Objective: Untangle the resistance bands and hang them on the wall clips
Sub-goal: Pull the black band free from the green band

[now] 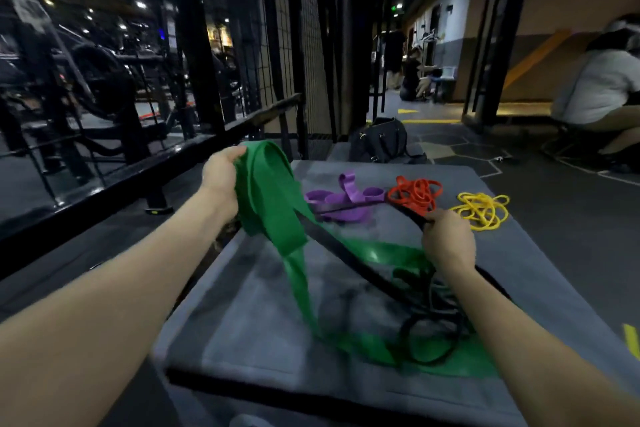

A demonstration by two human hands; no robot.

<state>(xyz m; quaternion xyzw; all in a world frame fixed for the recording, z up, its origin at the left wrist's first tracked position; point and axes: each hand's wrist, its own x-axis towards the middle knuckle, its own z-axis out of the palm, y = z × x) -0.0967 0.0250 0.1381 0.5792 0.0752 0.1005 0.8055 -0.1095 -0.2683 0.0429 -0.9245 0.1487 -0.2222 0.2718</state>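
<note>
Green wide band (273,204) is bunched in the left hand (221,172), lifted up-left, while the right hand (446,239) pinches the black band (349,262). Both trail back into a knot near the right wrist on the grey mat (249,315), so pulling apart looks like the way.

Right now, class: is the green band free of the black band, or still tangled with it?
Still tangled. The green band, gripped in the left hand, runs down into the black band coils; the right hand grips the black band.

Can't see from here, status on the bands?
Left hand grips wide green band. Right hand grips black band. Both tangled on grey mat.
</note>
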